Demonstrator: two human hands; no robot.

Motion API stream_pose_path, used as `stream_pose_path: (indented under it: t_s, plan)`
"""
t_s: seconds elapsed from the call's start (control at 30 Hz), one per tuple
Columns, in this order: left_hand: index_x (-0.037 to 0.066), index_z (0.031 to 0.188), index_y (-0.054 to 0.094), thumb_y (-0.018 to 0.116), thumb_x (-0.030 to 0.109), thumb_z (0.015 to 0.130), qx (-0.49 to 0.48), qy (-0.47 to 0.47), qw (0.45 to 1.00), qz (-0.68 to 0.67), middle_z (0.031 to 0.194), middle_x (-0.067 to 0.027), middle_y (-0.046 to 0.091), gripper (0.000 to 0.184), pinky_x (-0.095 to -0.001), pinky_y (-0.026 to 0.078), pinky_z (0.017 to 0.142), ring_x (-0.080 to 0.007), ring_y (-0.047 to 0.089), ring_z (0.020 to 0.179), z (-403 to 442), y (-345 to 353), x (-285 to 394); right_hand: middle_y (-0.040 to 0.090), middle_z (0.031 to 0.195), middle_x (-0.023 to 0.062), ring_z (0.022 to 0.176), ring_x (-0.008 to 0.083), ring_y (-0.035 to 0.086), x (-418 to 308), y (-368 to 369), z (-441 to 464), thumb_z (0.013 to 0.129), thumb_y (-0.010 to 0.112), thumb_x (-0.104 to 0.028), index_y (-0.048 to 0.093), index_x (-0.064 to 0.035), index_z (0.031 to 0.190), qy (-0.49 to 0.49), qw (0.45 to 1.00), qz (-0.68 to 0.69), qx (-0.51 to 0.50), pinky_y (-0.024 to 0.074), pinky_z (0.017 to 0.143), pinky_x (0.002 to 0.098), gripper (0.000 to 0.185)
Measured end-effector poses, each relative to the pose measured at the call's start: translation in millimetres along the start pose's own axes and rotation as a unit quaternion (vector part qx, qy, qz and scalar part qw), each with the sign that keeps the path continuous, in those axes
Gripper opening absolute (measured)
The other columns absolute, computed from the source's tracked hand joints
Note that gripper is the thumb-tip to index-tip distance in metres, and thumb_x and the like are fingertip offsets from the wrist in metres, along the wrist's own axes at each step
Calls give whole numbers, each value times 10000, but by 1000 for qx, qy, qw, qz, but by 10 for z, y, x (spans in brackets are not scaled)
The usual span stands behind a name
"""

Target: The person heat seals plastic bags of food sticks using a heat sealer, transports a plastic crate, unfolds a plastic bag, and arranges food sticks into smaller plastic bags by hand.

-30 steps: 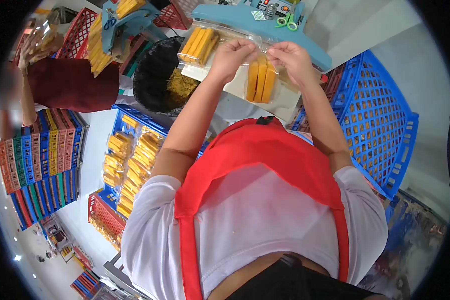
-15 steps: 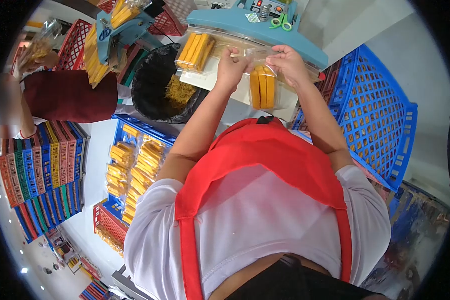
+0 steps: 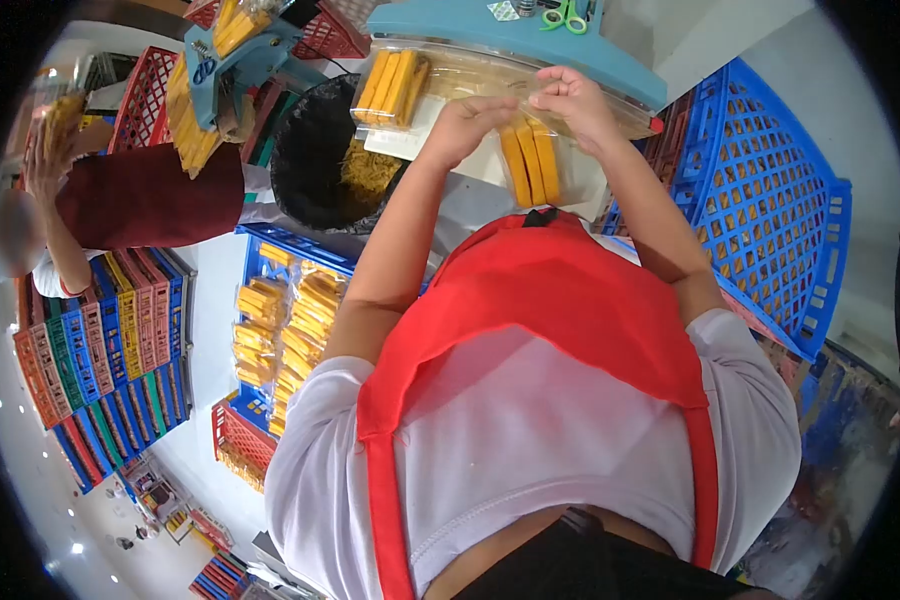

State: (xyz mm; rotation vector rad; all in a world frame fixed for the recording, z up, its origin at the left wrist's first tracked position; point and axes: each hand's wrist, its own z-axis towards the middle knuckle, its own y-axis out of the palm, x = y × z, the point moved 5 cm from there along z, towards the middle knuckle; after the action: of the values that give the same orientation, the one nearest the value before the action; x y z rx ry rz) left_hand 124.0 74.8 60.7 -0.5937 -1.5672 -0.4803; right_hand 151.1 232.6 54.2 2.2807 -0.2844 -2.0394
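A clear plastic bag (image 3: 532,160) of long yellow sticks hangs slightly tilted between my hands. Its top edge is close to the front of a blue bag sealer (image 3: 470,38). My left hand (image 3: 465,130) has its fingers straight and pressed together at the bag's upper left corner; the thumb is hard to make out. With thumb and forefinger, my right hand (image 3: 582,108) pinches the upper right of the bag. Another bag of yellow sticks (image 3: 390,88) lies to the left, against the sealer. Green-handled scissors (image 3: 565,17) rest on the sealer's top.
A black-lined bin (image 3: 305,150) with yellow scraps stands left of the work surface. Below it, a blue crate (image 3: 295,240) holds several filled bags. Blue lattice crates (image 3: 760,210) rise on the right. A co-worker in a dark red apron (image 3: 160,195) handles a bag at the far left.
My left fingers have straightened from a pinch. The bag has risen a little toward the sealer and tilted. The co-worker's arm has lifted a bag higher. The camera view has shifted slightly.
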Motion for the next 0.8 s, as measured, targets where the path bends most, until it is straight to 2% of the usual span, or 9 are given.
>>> stream_pose_path:
  t_s: [0.13, 0.23, 0.3, 0.4, 0.5, 0.6, 0.67, 0.73, 0.8]
  plan:
    - [16, 983, 601, 551, 82, 785, 30, -23, 999, 37, 902, -32, 615, 215, -210, 415, 745, -75, 531, 802, -5, -21, -47, 580, 792, 61, 717, 99, 541, 1, 7, -22, 692, 629, -39, 488, 0, 1026, 0, 1000, 3, -12, 409, 622, 204, 364]
    - [11, 980, 602, 560, 86, 781, 30, 6, 998, 54, 874, -34, 621, 216, -211, 423, 733, -70, 536, 788, -20, 27, -13, 587, 812, 44, 766, 104, 540, 24, 93, -79, 730, 607, -77, 509, -3, 1017, 37, 995, -12, -89, 405, 716, 213, 313]
    - [10, 978, 602, 563, 87, 780, 23, 22, 997, 67, 865, -35, 622, 216, -213, 428, 727, -67, 536, 783, -33, 54, 29, 588, 831, 43, 795, 110, 530, 123, 98, -131, 730, 618, -124, 575, -9, 918, 101, 976, -129, -146, 393, 734, 222, 224]
    - [13, 978, 603, 561, 83, 780, 17, 14, 992, 124, 840, -35, 623, 213, -212, 438, 704, -69, 540, 749, -67, 61, 60, 585, 773, 46, 710, 109, 522, 201, 62, -93, 706, 641, -188, 609, -3, 830, 81, 986, -92, -115, 401, 653, 236, 225]
    - [23, 983, 603, 558, 78, 786, 12, 8, 994, 106, 828, -28, 622, 209, -208, 446, 677, -66, 540, 723, -40, 22, 39, 589, 754, 45, 715, 114, 527, 160, 92, -77, 698, 645, -189, 609, -8, 851, 93, 975, -148, -135, 402, 671, 230, 240]
    - [24, 981, 604, 559, 69, 788, -9, 10, 996, 87, 832, -25, 622, 203, -205, 446, 672, -64, 538, 724, -72, 43, 77, 599, 750, 46, 702, 112, 529, 119, 207, -126, 695, 646, -190, 625, -1, 819, 89, 972, -129, -173, 409, 665, 233, 227]
    - [16, 976, 604, 566, 66, 787, -14, 44, 997, 54, 830, -25, 621, 200, -205, 448, 671, -62, 538, 727, -122, 83, 202, 604, 747, 46, 700, 111, 530, 89, 216, -135, 696, 644, -191, 633, 0, 808, 91, 969, -157, -168, 411, 658, 230, 222]
    - [5, 964, 606, 573, 59, 780, 5, 20, 999, 48, 830, -30, 621, 195, -210, 451, 676, -66, 541, 735, -130, 53, 127, 609, 744, 46, 698, 109, 532, 108, 234, -152, 697, 642, -193, 641, 2, 797, 94, 965, -185, -162, 413, 651, 227, 218]
    - [-2, 939, 613, 572, 55, 779, 23, 31, 999, 34, 822, -32, 622, 175, -213, 454, 676, -66, 544, 738, -149, 27, 106, 615, 745, 53, 696, 105, 531, 123, 249, -153, 700, 636, -180, 652, 0, 778, 53, 972, -175, -148, 413, 643, 228, 197]
